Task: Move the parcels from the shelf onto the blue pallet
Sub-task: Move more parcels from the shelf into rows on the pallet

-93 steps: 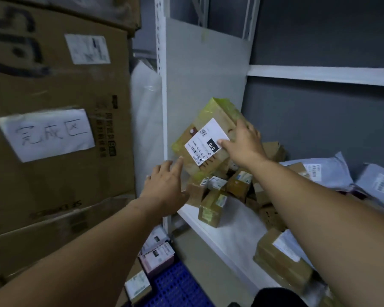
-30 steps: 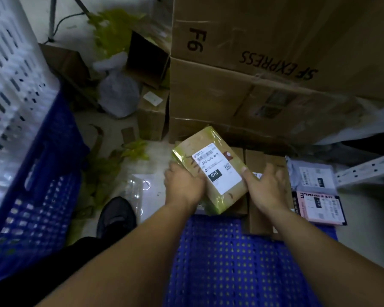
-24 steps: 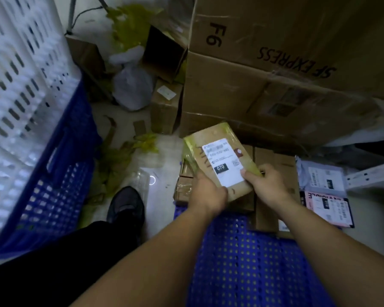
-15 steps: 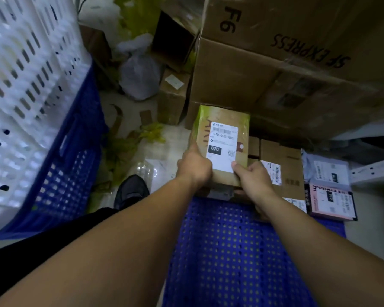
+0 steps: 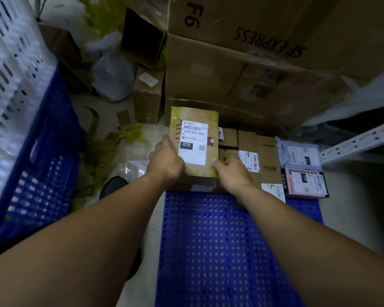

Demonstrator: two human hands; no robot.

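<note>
Parcel labelled 070 [image 5: 194, 142] | place: far-left corner of blue pallet [image 5: 220, 240], on or just above small cartons [image 5: 246, 142] | long axis: toward pallet's far edge | left hand [image 5: 166, 161]: grips near-left edge | right hand [image 5: 231, 171]: thumb pinches near-right corner | judged: letting go comes next.

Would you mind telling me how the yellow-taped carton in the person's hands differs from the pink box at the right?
The yellow-taped carton is brown cardboard; the pink box is pink, dark-rimmed. The left hand and right hand hold the carton atop other boxes; the pink box lies untouched. The carton's label is larger than the pink box's. Both carry white labels facing up.
</note>
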